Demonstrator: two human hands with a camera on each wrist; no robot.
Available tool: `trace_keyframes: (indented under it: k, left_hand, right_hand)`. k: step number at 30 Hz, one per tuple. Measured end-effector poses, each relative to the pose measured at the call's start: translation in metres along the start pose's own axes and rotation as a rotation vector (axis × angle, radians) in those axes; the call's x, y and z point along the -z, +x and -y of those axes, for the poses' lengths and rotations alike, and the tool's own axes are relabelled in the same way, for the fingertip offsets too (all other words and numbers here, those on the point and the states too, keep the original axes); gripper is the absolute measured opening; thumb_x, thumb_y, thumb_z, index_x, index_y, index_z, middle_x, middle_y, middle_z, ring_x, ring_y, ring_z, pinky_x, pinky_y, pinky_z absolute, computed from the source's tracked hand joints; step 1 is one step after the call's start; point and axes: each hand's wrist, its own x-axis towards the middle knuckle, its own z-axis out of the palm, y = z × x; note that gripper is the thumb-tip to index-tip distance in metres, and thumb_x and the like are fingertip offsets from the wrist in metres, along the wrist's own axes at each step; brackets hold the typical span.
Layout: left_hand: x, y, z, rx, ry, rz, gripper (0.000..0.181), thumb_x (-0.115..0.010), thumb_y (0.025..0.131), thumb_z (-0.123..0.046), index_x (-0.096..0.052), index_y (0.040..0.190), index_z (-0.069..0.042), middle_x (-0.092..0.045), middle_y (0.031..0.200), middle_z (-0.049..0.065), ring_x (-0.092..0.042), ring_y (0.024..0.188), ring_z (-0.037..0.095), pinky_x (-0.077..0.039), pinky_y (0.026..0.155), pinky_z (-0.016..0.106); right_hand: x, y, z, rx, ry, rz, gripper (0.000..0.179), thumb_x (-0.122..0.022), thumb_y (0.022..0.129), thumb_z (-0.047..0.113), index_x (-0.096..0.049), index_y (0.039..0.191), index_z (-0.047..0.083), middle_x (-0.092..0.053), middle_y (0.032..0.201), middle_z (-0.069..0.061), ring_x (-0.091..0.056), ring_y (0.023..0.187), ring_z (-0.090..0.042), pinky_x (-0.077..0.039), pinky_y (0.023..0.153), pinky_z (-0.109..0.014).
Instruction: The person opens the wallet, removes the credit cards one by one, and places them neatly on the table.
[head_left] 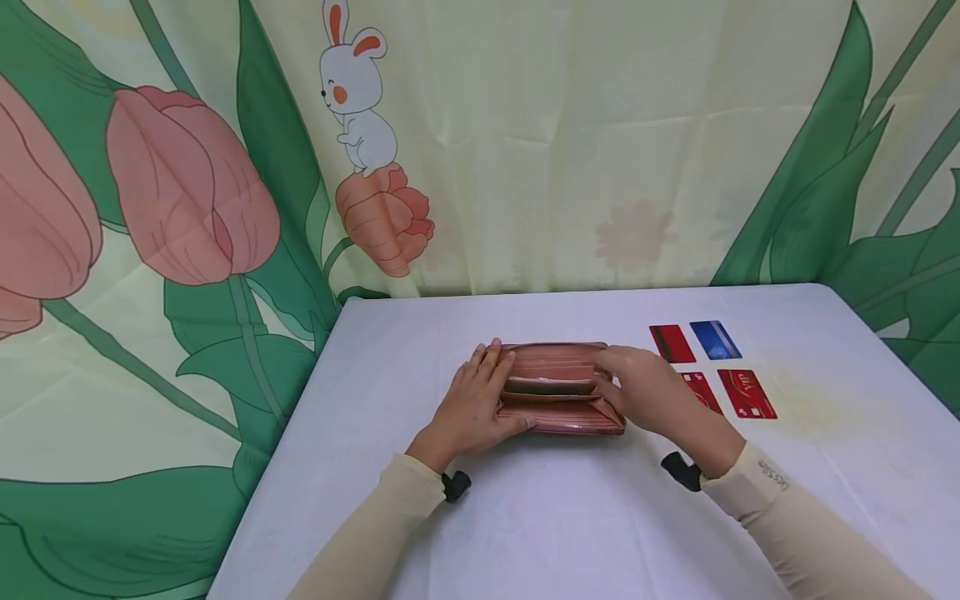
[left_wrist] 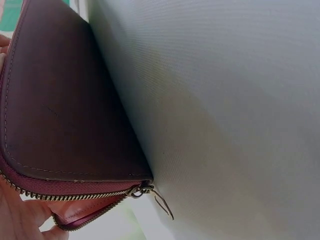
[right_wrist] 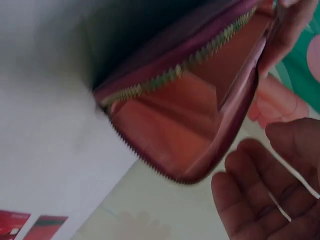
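A pink zip-around wallet (head_left: 558,416) stands spread apart on the white table, its card slots and inner pockets showing. My left hand (head_left: 480,400) holds its left end, fingers at the back cover and thumb on the front edge. In the left wrist view, the wallet's dark outer cover (left_wrist: 65,100) and a zip pull (left_wrist: 161,202) face the camera. My right hand (head_left: 645,387) is at the wallet's right end. The right wrist view shows the right hand's loosely bent fingers (right_wrist: 250,200) beside the wallet's zipped edge, with nothing visible between them.
Right of the wallet lie a red card with a dark stripe (head_left: 672,343), a blue card (head_left: 716,340) and a red card (head_left: 747,394). Another red card (head_left: 701,390) is partly covered by the right hand. A printed curtain (head_left: 525,167) hangs behind the table (head_left: 570,517).
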Motion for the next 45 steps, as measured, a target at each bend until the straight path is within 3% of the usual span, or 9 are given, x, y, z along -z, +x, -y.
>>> trace_keyframes:
  k: [3,6,13,20,25,30,39,45]
  left_hand:
    - [0.000,0.000,0.000,-0.003,-0.002,-0.003,0.106,-0.059,0.093,-0.072,-0.018,0.168,-0.010,-0.006,0.175,0.013,-0.007,0.161,0.037,-0.017,0.127,0.055]
    - [0.000,-0.001,-0.001,0.003,-0.005,0.005,0.105,-0.058,0.093,-0.073,-0.018,0.168,-0.010,-0.005,0.176,0.012,-0.004,0.162,0.035,-0.017,0.127,0.054]
    - [0.000,-0.001,-0.001,0.013,0.012,0.009,0.106,-0.056,0.093,-0.075,-0.017,0.168,-0.012,-0.004,0.176,0.011,-0.002,0.162,0.033,-0.017,0.128,0.052]
    - [-0.001,-0.001,0.000,0.006,0.036,0.004,0.105,-0.057,0.094,-0.073,-0.017,0.168,-0.012,-0.004,0.176,0.012,-0.005,0.162,0.035,-0.016,0.128,0.052]
    - [-0.001,-0.001,0.000,0.008,0.043,0.006,0.104,-0.058,0.094,-0.072,-0.017,0.168,-0.011,-0.005,0.176,0.012,-0.006,0.161,0.036,-0.017,0.128,0.053]
    - [-0.003,-0.001,0.000,0.007,0.041,0.000,0.105,-0.059,0.093,-0.072,-0.019,0.168,-0.011,-0.006,0.176,0.012,-0.006,0.161,0.035,-0.017,0.128,0.052]
    - [-0.002,0.000,0.000,-0.006,0.050,-0.001,0.105,-0.061,0.093,-0.071,-0.019,0.168,-0.010,-0.007,0.175,0.014,-0.007,0.161,0.037,-0.019,0.127,0.053]
    - [-0.001,0.000,0.001,-0.010,0.056,-0.002,0.104,-0.061,0.094,-0.070,-0.020,0.167,-0.009,-0.007,0.175,0.015,-0.008,0.161,0.037,-0.019,0.127,0.053]
  right_hand:
    - [-0.011,0.006,0.009,0.041,-0.011,0.068,0.011,-0.081,0.089,0.010,-0.071,0.092,0.013,-0.065,0.075,0.005,-0.054,0.066,-0.011,-0.057,0.066,-0.032]
    - [-0.020,0.010,0.013,0.061,-0.050,0.080,0.011,-0.081,0.090,0.013,-0.071,0.087,0.014,-0.063,0.071,0.006,-0.051,0.063,-0.011,-0.056,0.065,-0.032]
    - [-0.032,0.018,0.022,0.071,-0.125,0.099,0.027,-0.077,0.091,0.008,-0.063,0.070,0.016,-0.057,0.060,0.005,-0.044,0.056,-0.011,-0.044,0.051,-0.028]
    - [-0.038,0.022,0.029,0.133,-0.273,0.148,0.011,-0.080,0.088,0.003,-0.076,0.080,0.010,-0.072,0.071,-0.004,-0.059,0.057,-0.015,-0.057,0.055,-0.036]
    - [-0.038,0.024,0.034,0.175,-0.370,0.202,0.014,-0.082,0.082,-0.002,-0.076,0.080,0.010,-0.069,0.068,-0.004,-0.062,0.057,-0.018,-0.057,0.054,-0.037]
    - [-0.042,0.025,0.037,0.141,-0.388,0.251,0.014,-0.083,0.082,0.000,-0.076,0.081,0.012,-0.071,0.071,-0.005,-0.063,0.060,-0.019,-0.056,0.054,-0.039]
    - [-0.050,0.023,0.035,0.188,-0.468,0.157,0.018,-0.085,0.080,0.002,-0.072,0.074,0.014,-0.066,0.065,-0.002,-0.056,0.052,-0.013,-0.051,0.048,-0.036]
    - [-0.053,0.020,0.033,0.218,-0.510,0.093,0.015,-0.087,0.079,0.003,-0.078,0.083,0.014,-0.067,0.074,-0.004,-0.062,0.055,-0.019,-0.054,0.048,-0.037]
